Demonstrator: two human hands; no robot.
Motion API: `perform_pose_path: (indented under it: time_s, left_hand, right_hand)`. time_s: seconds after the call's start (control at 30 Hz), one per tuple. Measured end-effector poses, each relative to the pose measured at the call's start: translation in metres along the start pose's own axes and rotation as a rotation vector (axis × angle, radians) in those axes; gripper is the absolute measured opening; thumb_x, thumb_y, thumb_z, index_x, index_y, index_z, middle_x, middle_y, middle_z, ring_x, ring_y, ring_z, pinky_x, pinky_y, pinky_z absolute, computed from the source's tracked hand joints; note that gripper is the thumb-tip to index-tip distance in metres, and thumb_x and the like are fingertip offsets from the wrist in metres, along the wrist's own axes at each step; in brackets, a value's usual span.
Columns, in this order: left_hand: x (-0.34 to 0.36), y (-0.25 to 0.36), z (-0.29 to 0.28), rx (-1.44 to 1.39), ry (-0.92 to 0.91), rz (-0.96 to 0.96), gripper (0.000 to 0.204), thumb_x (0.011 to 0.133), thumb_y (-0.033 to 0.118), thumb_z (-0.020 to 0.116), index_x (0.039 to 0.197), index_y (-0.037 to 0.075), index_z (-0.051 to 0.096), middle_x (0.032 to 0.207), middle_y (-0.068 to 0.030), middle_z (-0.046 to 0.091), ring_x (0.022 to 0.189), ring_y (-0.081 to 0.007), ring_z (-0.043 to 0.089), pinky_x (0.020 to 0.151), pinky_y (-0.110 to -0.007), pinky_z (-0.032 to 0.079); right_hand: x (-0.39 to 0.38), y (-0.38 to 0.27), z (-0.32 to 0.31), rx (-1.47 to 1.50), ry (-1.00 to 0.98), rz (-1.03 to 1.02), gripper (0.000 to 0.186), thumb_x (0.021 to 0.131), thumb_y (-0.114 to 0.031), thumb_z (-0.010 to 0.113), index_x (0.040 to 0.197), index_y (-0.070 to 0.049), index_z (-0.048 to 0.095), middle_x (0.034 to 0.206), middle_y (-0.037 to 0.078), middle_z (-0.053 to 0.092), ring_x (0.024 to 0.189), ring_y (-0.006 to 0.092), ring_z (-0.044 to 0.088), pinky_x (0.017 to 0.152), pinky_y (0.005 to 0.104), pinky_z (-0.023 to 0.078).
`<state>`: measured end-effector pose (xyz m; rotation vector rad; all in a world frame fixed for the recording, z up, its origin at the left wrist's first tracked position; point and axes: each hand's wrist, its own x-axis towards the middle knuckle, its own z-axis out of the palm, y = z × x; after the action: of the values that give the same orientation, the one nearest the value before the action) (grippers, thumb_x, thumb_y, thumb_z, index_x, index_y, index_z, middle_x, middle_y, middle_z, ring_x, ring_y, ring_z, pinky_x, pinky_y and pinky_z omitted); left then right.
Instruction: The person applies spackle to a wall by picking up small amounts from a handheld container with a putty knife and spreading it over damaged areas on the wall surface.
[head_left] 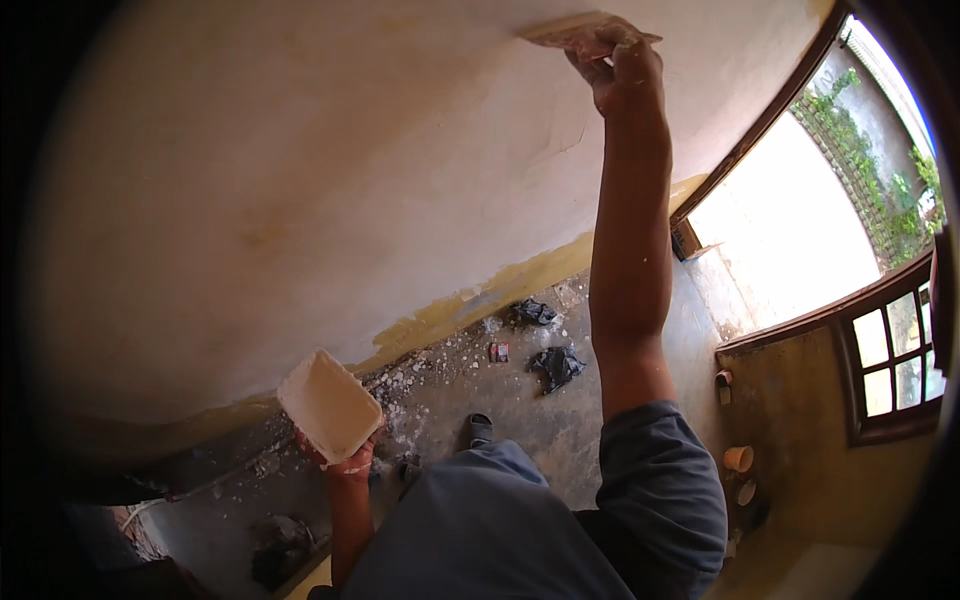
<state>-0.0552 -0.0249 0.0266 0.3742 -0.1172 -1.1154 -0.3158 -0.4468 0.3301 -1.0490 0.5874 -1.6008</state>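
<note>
Clutching a flat, smeared blade, the right hand reaches the blotchy wall, upper centre; lower left, the left hand clasps a chalky rectangular tub

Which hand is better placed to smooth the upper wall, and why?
Probably the right hand: it holds the scraper up at the wall, while the left hand is low, supporting the tray.

The left hand's tray is left of the spreader at the wall
</note>
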Motion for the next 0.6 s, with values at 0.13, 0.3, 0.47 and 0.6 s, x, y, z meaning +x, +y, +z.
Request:
perform_pose_path:
  time_s: [0.13,0.3,0.47,0.6]
  left_hand:
    - [0.004,-0.011,0.008,0.066,-0.197,0.008,0.077,0.088,0.058,0.056,0.15,0.02,0.031,0.146,-0.0106,0.045,0.126,-0.0403,0.052,0.09,-0.07,0.049]
    - [0.008,-0.028,0.014,0.022,-0.124,-0.03,0.08,0.085,0.059,0.059,0.149,0.02,0.033,0.145,-0.0108,0.046,0.123,-0.0422,0.054,0.088,-0.071,0.05]
    - [0.0,-0.027,0.015,-0.006,-0.064,-0.005,0.08,0.084,0.061,0.059,0.148,0.021,0.034,0.144,-0.0104,0.047,0.122,-0.0424,0.054,0.088,-0.07,0.05]
    - [0.001,-0.023,0.004,0.032,-0.038,-0.011,0.078,0.084,0.062,0.058,0.148,0.022,0.035,0.144,-0.0096,0.047,0.122,-0.04,0.055,0.087,-0.069,0.05]
  right_hand:
    - [0.005,0.018,-0.048,0.1,0.123,0.019,0.031,0.082,0.002,0.046,0.111,0.007,0.056,0.086,0.014,0.061,0.069,0.0207,0.06,0.067,0.0336,0.055]
    - [-0.018,0.184,-0.197,-0.052,0.577,0.334,0.034,0.102,-0.037,0.049,0.114,-0.005,0.053,0.091,0.012,0.062,0.058,0.0166,0.058,0.046,0.0311,0.047]
    - [-0.008,0.17,-0.144,-0.032,0.418,0.288,0.009,0.088,-0.002,0.049,0.093,0.002,0.055,0.076,0.013,0.059,0.061,0.0212,0.059,0.054,0.034,0.055]
    - [0.036,0.035,-0.034,-0.117,0.226,0.079,0.027,0.089,-0.008,0.039,0.068,0.001,0.052,0.064,0.015,0.056,0.063,0.0258,0.059,0.067,0.0374,0.058]
